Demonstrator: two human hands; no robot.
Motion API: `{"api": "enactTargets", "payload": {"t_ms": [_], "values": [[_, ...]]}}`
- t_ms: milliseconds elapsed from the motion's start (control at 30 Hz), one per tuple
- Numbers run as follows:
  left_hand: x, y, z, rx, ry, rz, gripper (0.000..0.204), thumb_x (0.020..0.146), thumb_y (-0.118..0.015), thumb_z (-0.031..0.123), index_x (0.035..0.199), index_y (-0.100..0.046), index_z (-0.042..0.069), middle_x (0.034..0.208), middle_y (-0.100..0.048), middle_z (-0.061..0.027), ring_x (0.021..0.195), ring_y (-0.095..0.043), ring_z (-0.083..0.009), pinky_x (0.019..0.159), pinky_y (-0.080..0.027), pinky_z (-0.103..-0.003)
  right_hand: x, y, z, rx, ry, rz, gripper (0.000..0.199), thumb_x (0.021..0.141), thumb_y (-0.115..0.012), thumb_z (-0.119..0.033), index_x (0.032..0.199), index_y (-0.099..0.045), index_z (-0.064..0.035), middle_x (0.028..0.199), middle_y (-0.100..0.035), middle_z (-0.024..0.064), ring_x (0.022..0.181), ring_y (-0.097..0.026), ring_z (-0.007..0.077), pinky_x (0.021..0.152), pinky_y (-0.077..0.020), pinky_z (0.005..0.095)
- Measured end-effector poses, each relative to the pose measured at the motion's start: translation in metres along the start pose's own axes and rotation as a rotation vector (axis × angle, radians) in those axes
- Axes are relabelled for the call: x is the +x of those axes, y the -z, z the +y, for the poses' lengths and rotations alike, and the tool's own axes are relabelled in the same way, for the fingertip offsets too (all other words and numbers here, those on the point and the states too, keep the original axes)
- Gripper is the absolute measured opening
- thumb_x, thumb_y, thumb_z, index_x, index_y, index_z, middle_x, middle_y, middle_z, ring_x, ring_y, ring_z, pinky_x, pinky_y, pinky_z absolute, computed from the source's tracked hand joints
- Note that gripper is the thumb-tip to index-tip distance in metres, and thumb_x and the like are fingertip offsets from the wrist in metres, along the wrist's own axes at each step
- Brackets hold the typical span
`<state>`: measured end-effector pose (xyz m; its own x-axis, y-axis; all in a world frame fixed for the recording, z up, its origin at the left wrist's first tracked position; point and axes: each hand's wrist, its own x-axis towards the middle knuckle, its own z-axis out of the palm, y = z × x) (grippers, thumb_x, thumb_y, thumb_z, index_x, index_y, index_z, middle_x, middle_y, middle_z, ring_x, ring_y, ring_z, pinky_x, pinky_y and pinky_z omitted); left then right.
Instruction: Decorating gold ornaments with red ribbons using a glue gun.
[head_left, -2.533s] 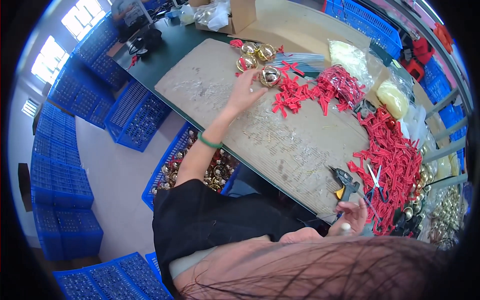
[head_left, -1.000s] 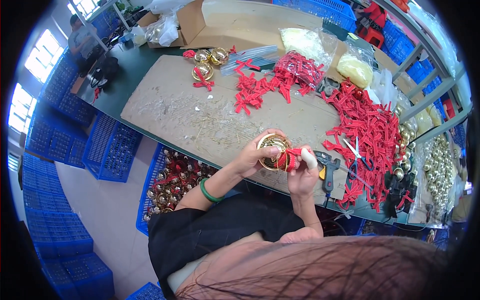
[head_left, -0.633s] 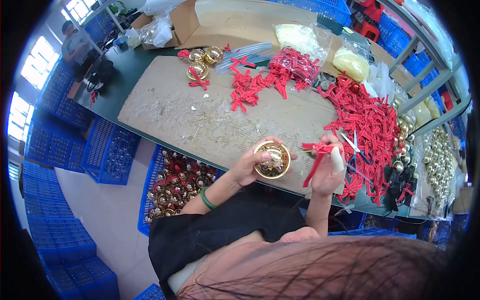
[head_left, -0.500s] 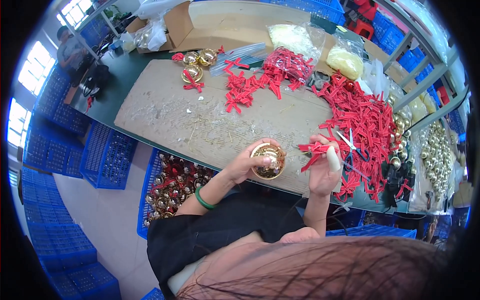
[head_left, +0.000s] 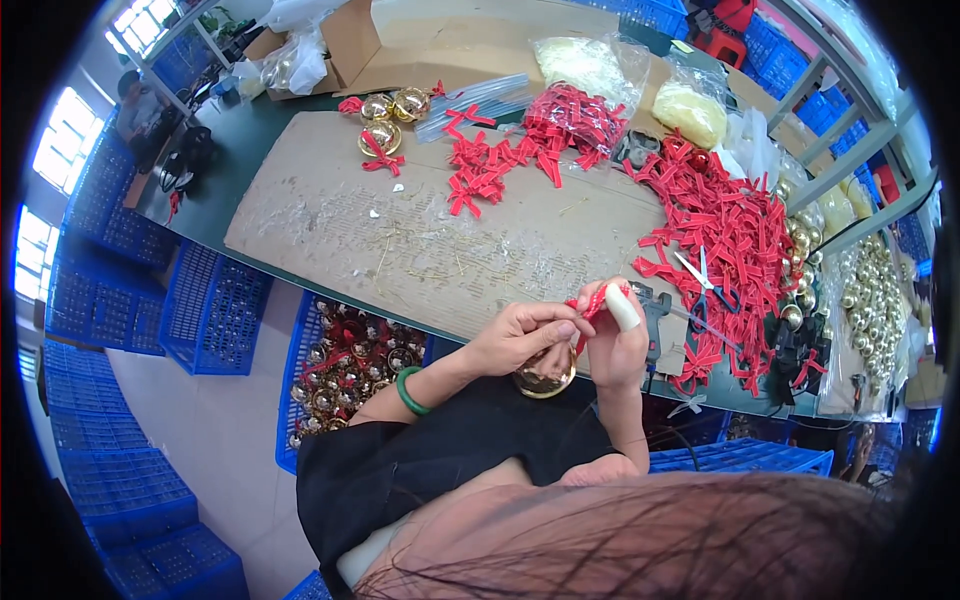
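Observation:
My left hand grips a shiny gold ball ornament just over the near edge of the cardboard sheet. My right hand, with a white cover on one finger, pinches a small red ribbon bow against the top of the ornament. Both hands touch each other over the ball. A green bangle sits on my left wrist.
Red bows lie in a heap at the right with scissors on them, and more bows at the centre back. Finished gold balls stand far left. A blue crate of ornaments sits below the table. Blue crates stack at left.
My right hand picked a red bow from the pile and brought it back to the gold ball. The left hand has turned the ball and lowered it toward my lap.

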<state>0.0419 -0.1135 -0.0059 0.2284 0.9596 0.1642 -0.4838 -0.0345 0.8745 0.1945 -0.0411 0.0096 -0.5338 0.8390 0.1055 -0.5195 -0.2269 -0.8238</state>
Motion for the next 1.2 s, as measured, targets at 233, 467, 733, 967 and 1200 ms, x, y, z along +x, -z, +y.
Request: {"api": "enactTargets", "payload": {"t_ms": [233, 467, 733, 967, 1200], "values": [[-0.002, -0.003, -0.019, 0.009, 0.056, 0.147, 0.026, 0.108, -0.050, 0.014, 0.115, -0.068, -0.004, 0.057, -0.046, 0.0053, 0.047, -0.038, -0.0020, 0.046, -0.029, -0.022, 0.000, 0.009, 0.009, 0.489, -0.138, 0.189, 0.021, 0.103, -0.056, -0.022, 0.088, -0.050, -0.0093, 0.083, -0.053, 0.0041, 0.073, -0.049, 0.0136, 0.063, -0.0416, 0.0294], [0.006, -0.007, -0.020, 0.040, 0.057, 0.206, 0.026, 0.107, -0.053, 0.016, 0.112, -0.069, -0.004, 0.057, -0.047, 0.0053, 0.046, -0.039, -0.0018, 0.044, -0.029, -0.021, 0.014, 0.015, 0.006, 0.530, -0.066, 0.260, 0.024, 0.105, -0.051, -0.022, 0.084, -0.052, -0.0096, 0.080, -0.053, 0.0028, 0.070, -0.049, 0.0172, 0.062, -0.0422, 0.0316], [-0.019, -0.010, -0.020, 0.052, 0.056, 0.180, 0.025, 0.107, -0.051, 0.013, 0.110, -0.068, -0.006, 0.055, -0.047, 0.0047, 0.046, -0.040, -0.0024, 0.048, -0.035, -0.021, 0.059, 0.197, -0.074, 0.277, 0.771, 0.390, 0.019, 0.100, -0.057, -0.016, 0.085, -0.054, -0.0063, 0.080, -0.056, 0.0047, 0.069, -0.050, 0.0151, 0.066, -0.0455, 0.0305], [-0.014, 0.013, -0.026, -0.055, -0.043, 0.209, 0.026, 0.108, -0.049, 0.013, 0.111, -0.065, -0.006, 0.052, -0.044, 0.0042, 0.044, -0.037, -0.0036, 0.050, -0.035, -0.023, 0.045, 0.092, -0.182, -0.308, 1.316, 0.996, 0.030, 0.104, -0.055, -0.029, 0.087, -0.053, -0.0038, 0.081, -0.056, 0.0082, 0.061, -0.047, 0.0165, 0.057, -0.0435, 0.0311], [-0.003, 0.010, -0.020, -0.008, 0.016, 0.200, 0.028, 0.109, -0.047, 0.013, 0.116, -0.063, -0.009, 0.052, -0.046, 0.0032, 0.044, -0.042, -0.0053, 0.055, -0.040, -0.025, 0.036, 0.237, -0.168, -2.130, 0.608, 1.244, 0.065, 0.091, -0.072, -0.041, 0.144, -0.054, -0.0075, 0.149, -0.041, 0.0339, 0.136, -0.044, 0.0463, 0.115, -0.0325, 0.0531]]}}
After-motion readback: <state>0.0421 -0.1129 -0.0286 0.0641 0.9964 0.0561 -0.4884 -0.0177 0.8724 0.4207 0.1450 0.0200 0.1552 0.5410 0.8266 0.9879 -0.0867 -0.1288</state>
